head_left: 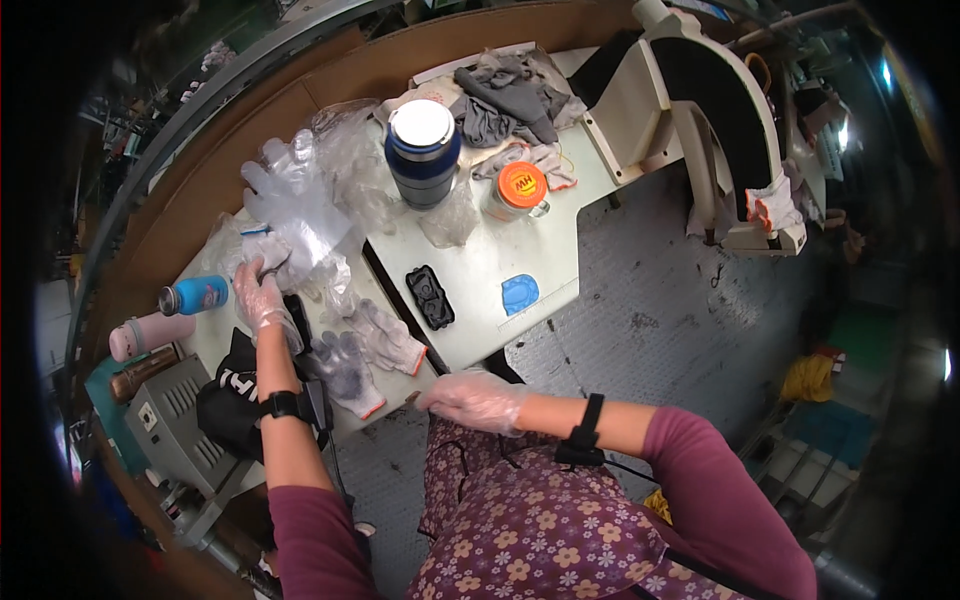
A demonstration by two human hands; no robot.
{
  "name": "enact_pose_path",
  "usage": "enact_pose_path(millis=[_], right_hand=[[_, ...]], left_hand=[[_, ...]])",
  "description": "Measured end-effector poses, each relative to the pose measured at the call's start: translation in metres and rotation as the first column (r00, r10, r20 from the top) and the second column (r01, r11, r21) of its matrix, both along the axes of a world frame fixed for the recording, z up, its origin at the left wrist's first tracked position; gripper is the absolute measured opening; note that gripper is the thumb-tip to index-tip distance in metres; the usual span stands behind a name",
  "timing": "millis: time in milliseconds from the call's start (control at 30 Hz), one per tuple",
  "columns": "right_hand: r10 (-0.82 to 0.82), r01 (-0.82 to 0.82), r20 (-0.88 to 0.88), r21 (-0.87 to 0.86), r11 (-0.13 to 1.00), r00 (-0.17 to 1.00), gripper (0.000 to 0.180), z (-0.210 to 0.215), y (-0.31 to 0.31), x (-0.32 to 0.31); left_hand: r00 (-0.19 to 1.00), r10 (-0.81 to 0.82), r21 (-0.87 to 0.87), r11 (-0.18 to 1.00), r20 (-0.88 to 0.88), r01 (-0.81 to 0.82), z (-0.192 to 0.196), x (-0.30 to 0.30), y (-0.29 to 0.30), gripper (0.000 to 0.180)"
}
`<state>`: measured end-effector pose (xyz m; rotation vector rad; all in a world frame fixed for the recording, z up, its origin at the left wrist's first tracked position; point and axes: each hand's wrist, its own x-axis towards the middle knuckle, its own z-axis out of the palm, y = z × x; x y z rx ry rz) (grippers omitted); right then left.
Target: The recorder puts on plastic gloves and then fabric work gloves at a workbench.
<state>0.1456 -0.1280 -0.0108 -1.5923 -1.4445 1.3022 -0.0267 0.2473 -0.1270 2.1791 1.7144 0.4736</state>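
Observation:
My left hand (262,300), in a thin clear plastic glove, reaches over the left part of the bench. Its fingers close on a white cloth (268,248) beside a heap of clear plastic gloves (300,205). My right hand (475,402), gloved the same way, hovers before my lap by the bench's near edge. Its fingers are bent together, and what they hold, if anything, is hidden. Between my hands lie a grey-stained work glove (342,370) and a paler knitted glove (385,338) with orange cuffs.
On the bench (470,270) stand a blue flask (422,160) and an orange-lidded jar (518,192). A black moulded part (430,297) and a blue piece (519,293) lie nearer. Bottles (195,296) and a grey metal box (180,415) are left; a cream machine (700,120) rises right.

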Motion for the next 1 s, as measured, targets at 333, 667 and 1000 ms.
enact_pose_path(millis=[333, 667, 1000], right_hand=[[-0.358, 0.323, -0.053, -0.321, 0.89, 0.932, 0.024, 0.01, -0.092, 0.064], [-0.412, -0.153, -0.745, -0.558, 0.815, 0.524, 0.093, 0.022, -0.075, 0.076], [0.062, -0.699, -0.765, -0.549, 0.458, 0.641, 0.078, 0.005, -0.074, 0.009]], left_hand=[[0.975, -0.071, -0.032, 0.996, 0.209, 0.08, 0.042, 0.013, -0.132, 0.037], [0.552, 0.547, -0.55, -0.188, 0.63, 0.814, 0.122, 0.027, -0.315, 0.034], [0.19, 0.842, -0.472, 0.084, 0.504, 0.878, 0.108, 0.002, -0.453, 0.017]])
